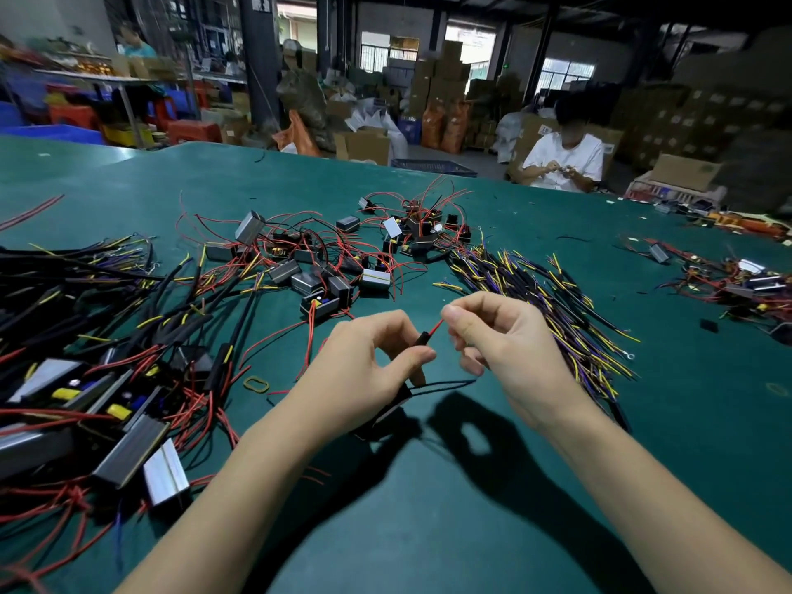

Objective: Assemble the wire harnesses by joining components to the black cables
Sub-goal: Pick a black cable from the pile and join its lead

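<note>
Pinching black sleeve (422,339): left hand (368,370) | red wire (436,327): right hand (510,349)

A green table (428,529) spreads beneath and around both hands. Far beyond the right hand, past the table's far edge, a person in a white shirt (565,158) sits working. Stacked cardboard boxes (441,75) fill the background ahead, and blue bins (47,132) sit far beyond the left hand.

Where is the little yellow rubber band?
In the head view, the yellow rubber band lies flat on the green table, just left of the left hand, beside the red wires at the edge of the left pile.
</note>
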A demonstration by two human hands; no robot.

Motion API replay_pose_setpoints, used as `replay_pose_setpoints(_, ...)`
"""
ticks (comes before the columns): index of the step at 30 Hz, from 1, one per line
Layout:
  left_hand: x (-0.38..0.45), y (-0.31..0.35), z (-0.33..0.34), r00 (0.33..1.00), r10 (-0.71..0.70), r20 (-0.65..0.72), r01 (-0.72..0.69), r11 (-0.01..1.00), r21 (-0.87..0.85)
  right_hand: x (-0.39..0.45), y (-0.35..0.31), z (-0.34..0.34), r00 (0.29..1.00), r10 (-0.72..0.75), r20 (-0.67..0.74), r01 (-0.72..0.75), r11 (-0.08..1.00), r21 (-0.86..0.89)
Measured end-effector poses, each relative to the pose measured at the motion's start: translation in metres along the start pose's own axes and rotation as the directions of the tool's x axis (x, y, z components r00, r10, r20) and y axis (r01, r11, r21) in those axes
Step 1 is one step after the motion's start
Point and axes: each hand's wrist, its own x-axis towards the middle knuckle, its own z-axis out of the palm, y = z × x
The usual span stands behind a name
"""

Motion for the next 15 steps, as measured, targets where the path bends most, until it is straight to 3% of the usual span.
replay_pose_setpoints(3,-0.003,-0.004,0.005,1.0,-0.019,0.009,0.018,0.99,0.137,-0.002,0.01,-0.002,0.993,0.11,-0.043,-0.108,0.993,0.049)
replay_pose_setpoints(7,-0.006,0.0,0.012,0.985,0.125,0.116,-0.157,0.929,0.335,-0.003,0.018,-0.008,0.975,0.207,-0.085,-0.198,0.975,0.102)
replay_pose_setpoints(15,-0.003,-0.008,0.016,0.972,0.196,0.129,-0.234,0.864,0.446,0.0,0.017,-0.01,0.972,0.225,-0.07,-0.212,0.964,0.16)
